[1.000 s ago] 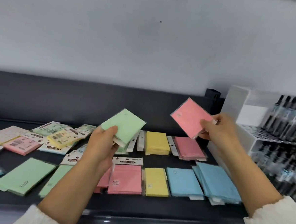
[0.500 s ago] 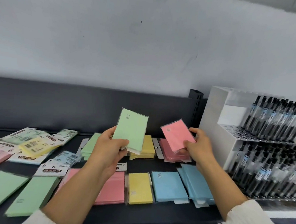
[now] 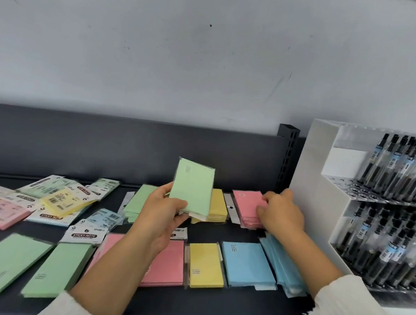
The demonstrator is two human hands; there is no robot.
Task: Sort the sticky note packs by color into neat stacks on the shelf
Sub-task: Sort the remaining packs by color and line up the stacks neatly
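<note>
Head view, pink pack (image 3: 246, 205) lowered onto stack (image 3: 247, 224) (right hand (image 3: 283, 214) holding)

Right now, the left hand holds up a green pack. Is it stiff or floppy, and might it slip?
The green pack is probably stiff: gripped only at its lower edge by the left hand, it stands flat. It seems light, since thumb and fingers alone carry it. Its clear wrap may be slippery.

Single head-worn wide-angle view: looks forward and down from near edge onto dark grey metal shelf (image 3: 228, 304), close, arm's reach. Pale grey wall (image 3: 209, 59) far; white plastic pen rack (image 3: 308, 189) right.
</note>
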